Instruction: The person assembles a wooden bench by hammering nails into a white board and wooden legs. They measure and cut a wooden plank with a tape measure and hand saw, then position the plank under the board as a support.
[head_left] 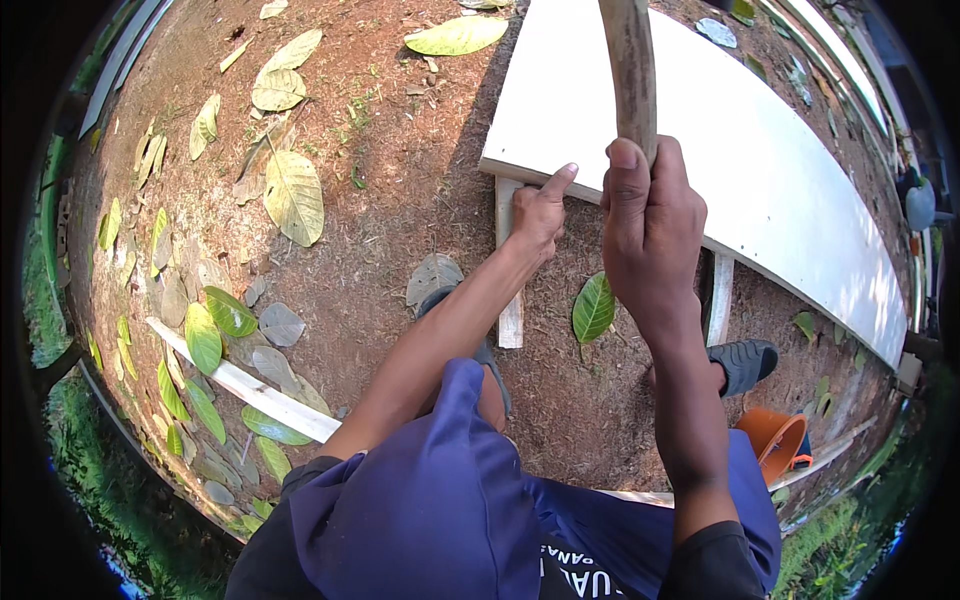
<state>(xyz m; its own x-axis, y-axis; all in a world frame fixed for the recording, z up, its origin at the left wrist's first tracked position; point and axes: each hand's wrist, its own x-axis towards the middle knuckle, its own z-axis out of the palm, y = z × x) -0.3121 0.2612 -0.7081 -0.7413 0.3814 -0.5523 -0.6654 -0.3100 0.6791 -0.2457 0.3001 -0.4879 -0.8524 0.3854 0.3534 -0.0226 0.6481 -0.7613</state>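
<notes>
Right hand (648,225) gripping worn wooden handle (632,75); left hand (540,212) pressing open on white board (700,140); orange bucket (775,440) contents not showing.

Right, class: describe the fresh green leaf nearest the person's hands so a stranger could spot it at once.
Start at the big white board lying across the bare soil. Just below its near edge, between two pale wooden legs, lies the green leaf, under the right hand. Unlike the yellowed or grey leaves around, it is glossy bright green and lies alone.

bright daylight | soft shadows | white board (700,130) glares | fisheye edges bent, dark
</notes>
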